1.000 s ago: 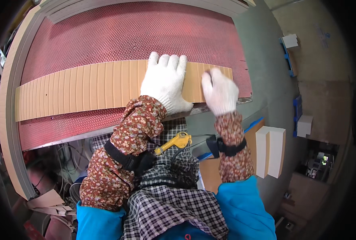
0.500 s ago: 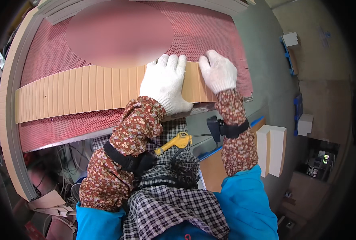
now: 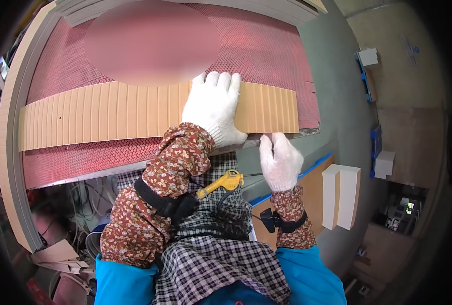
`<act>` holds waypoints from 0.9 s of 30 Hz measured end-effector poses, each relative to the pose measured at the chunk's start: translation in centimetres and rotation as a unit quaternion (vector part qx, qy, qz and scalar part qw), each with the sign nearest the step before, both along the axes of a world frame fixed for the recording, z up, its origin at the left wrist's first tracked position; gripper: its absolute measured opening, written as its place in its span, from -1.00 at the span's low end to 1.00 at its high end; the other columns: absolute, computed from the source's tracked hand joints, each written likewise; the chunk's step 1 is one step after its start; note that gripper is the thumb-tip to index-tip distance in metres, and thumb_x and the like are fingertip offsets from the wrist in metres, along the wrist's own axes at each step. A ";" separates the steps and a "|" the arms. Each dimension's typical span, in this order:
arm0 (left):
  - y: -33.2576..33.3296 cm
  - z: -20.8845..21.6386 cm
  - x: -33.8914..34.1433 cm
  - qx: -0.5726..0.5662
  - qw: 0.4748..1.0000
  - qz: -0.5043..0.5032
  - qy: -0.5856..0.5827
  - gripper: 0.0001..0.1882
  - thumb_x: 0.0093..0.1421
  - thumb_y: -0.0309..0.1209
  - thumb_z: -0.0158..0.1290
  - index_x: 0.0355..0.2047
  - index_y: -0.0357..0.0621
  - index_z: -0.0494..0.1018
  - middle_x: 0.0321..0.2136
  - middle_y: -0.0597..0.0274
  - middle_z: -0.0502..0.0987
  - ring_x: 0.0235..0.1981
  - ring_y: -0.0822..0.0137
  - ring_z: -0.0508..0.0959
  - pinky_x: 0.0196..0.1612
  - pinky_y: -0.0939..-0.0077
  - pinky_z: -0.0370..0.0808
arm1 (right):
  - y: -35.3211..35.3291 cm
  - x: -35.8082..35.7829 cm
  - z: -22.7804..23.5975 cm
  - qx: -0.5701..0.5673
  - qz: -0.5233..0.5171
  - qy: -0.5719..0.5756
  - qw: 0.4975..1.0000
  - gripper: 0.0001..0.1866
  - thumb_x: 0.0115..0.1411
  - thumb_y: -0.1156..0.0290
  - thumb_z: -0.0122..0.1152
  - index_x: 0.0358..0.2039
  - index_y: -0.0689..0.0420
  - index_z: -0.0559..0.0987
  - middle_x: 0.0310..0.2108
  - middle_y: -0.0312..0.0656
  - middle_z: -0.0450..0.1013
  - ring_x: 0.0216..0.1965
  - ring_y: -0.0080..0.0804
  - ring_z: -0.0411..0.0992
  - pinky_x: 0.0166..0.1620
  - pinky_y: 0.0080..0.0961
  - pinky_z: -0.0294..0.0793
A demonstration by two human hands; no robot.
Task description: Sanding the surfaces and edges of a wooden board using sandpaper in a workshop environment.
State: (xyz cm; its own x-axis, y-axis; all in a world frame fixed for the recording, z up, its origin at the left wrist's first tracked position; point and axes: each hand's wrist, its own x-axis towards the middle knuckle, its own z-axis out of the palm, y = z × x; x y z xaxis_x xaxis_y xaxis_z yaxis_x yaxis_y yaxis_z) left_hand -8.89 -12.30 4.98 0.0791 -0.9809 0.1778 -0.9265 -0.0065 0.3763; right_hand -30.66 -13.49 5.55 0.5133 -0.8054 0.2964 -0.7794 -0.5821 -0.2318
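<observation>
A long tan grooved panel (image 3: 119, 109) lies across a red textured mat (image 3: 266, 51) on the bench. My left hand (image 3: 212, 109), in a white knit glove, rests flat on the panel right of its middle, fingers stretched toward the far edge. Just below the panel's near edge, close to its right end, is my gloved right hand (image 3: 282, 161). Its fingers are curled, with thumb and forefinger close together at that edge. Whatever they may hold is too small or hidden to make out.
A yellow air blow gun (image 3: 227, 179) hangs before my checked apron. Wooden frame pieces (image 3: 15, 132) border the mat on the left. White-and-tan L-shaped pieces (image 3: 340, 195) sit on a board to the right. Cables and scraps (image 3: 61, 256) lie lower left. A blurred oval hides part of the mat.
My right hand has come down from the far edge of the panel to its near edge, uncovering the right end. My left hand stays pressed on the panel, nearly unmoved.
</observation>
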 end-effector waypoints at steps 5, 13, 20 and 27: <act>-0.2 -0.2 0.0 -0.010 1.000 0.000 0.006 0.18 -0.18 0.17 0.36 0.29 -0.48 0.30 0.04 -0.13 0.50 0.18 -0.04 0.49 0.42 -0.02 0.20 | 0.4 1.1 0.3 0.002 0.004 -0.038 0.999 -0.80 0.31 0.36 0.36 -0.39 0.11 0.51 -0.47 -0.08 0.56 -0.44 -0.03 0.58 -0.39 -0.15 0.54; -0.2 -1.0 0.1 -0.044 0.999 0.009 -0.006 0.18 -0.17 0.21 0.37 0.28 -0.47 0.32 0.03 -0.11 0.51 0.17 -0.04 0.50 0.41 -0.07 0.21 | -0.1 1.8 0.5 0.022 0.025 -0.002 0.999 -0.84 0.34 0.33 0.30 -0.34 0.10 0.57 -0.43 -0.06 0.59 -0.42 -0.06 0.61 -0.36 -0.19 0.57; -0.2 -0.7 -0.1 -0.024 1.000 0.010 0.002 0.20 -0.22 0.13 0.42 0.31 -0.47 0.30 0.07 -0.12 0.50 0.23 -0.03 0.45 0.50 -0.11 0.09 | -7.5 6.4 1.1 0.053 0.014 0.071 0.996 -0.68 0.43 0.16 0.11 -0.27 0.15 0.62 -0.37 0.04 0.64 -0.31 0.06 0.66 -0.17 -0.03 0.63; -0.1 0.1 0.3 0.019 1.000 -0.002 -0.004 0.17 -0.21 0.09 0.35 0.32 -0.45 0.29 0.08 -0.10 0.49 0.22 -0.03 0.46 0.45 -0.04 0.16 | -10.4 8.4 0.3 0.021 0.014 0.110 0.994 -0.64 0.46 0.09 0.08 -0.24 0.14 0.59 -0.40 0.05 0.64 -0.34 0.08 0.65 -0.21 -0.01 0.63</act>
State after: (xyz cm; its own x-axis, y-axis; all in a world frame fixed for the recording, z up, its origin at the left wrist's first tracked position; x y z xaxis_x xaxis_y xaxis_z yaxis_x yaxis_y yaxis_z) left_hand -8.55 -12.37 5.08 0.0741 -0.9872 0.1412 -0.9295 -0.0171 0.3684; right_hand -22.26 -23.92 5.85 0.5837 -0.7998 0.1403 -0.7982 -0.5968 -0.0818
